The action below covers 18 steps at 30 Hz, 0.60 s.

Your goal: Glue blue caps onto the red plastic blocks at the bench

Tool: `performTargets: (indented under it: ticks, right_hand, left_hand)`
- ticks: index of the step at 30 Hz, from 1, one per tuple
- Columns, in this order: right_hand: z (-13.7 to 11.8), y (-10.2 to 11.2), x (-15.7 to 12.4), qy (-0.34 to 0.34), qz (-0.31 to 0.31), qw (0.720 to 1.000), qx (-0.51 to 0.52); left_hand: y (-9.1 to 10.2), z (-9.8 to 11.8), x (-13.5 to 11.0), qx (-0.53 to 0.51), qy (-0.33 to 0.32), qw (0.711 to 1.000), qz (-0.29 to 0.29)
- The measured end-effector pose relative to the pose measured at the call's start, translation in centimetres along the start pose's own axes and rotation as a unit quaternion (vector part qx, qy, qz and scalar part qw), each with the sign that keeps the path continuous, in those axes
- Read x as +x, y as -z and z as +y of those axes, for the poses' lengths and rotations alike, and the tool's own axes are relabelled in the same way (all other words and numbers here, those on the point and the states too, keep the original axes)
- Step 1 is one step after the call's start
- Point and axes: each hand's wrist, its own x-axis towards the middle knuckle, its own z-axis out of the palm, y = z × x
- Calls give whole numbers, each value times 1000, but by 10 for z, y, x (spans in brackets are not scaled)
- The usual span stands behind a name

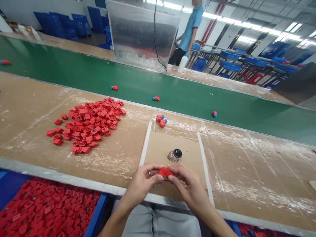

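Observation:
Close to the table's front edge, my left hand [142,182] pinches a small red plastic piece [163,171] between thumb and fingers. My right hand [189,186] grips the red plastic part touching it, and a bit of blue shows under those fingertips. Whether the two red parts are joined I cannot tell. Just beyond my hands a small round jar with a black top [177,153] sits on a cardboard sheet [158,144] edged with white tape. Two red-and-blue pieces [162,123] lie at the sheet's far edge.
A heap of red pieces [91,121] covers part of the table to the left. Blue bins with red pieces [49,207] stand below the front edge. Several red-and-blue pieces lie on the green conveyor belt [133,79]. Behind it are a metal panel [140,36] and a person [189,31].

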Motion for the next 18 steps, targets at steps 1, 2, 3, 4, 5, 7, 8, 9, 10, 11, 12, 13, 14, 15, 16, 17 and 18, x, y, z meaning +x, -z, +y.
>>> performTargets:
  ticks: [1, 2, 3, 4, 5, 7, 8, 9, 10, 11, 12, 13, 14, 15, 16, 17, 18]
  right_hand:
    - [0, -1, -1, 9, 15, 1000, 0]
    - [0, -3, -2, 17, 27, 999, -3]
    - [0, -4, -4, 27, 35, 999, -10]
    - [0, -5, -5, 35, 38, 998, -19]
    - [0, -5, -6, 44, 37, 998, -28]
    - [1, -6, -9, 60, 26, 997, -41]
    - [2, -6, -9, 66, 18, 997, -45]
    - [3, -5, -10, 71, 8, 996, -48]
    - [4, -5, -10, 73, -4, 996, -50]
    - [5, -4, -10, 72, -15, 996, -52]
    - [5, -4, -10, 70, -24, 996, -54]
    - [5, -3, -10, 69, -31, 996, -56]
    - [5, -3, -9, 69, -37, 995, -58]
    - [5, -4, -7, 70, -44, 995, -61]
    - [4, -5, -5, 73, -48, 994, -62]
    - [3, -6, -4, 77, -50, 994, -62]
    - [3, -7, -3, 78, -49, 994, -59]
  left_hand:
    - [0, -1, 0, 12, -1, 1000, 4]
    - [0, -1, 0, 25, -1, 1000, 3]
    - [1, -2, 0, 36, 1, 999, -6]
    - [1, -3, 0, 44, 5, 999, -20]
    - [2, -4, -1, 50, 10, 998, -37]
    - [3, -5, -2, 61, 14, 996, -63]
    - [4, -5, -2, 65, 12, 995, -69]
    - [5, -5, -3, 69, 9, 995, -74]
    - [5, -5, -3, 75, 7, 994, -79]
    - [6, -5, -4, 81, 3, 993, -83]
    - [7, -5, -4, 88, 0, 992, -87]
    - [8, -5, -4, 95, -3, 991, -90]
    - [9, -5, -4, 102, -4, 990, -92]
    - [10, -6, -4, 108, -5, 990, -94]
    - [10, -7, -4, 111, -5, 989, -94]
    - [9, -8, -4, 113, -5, 989, -91]
    - [8, -10, -4, 113, -5, 990, -87]
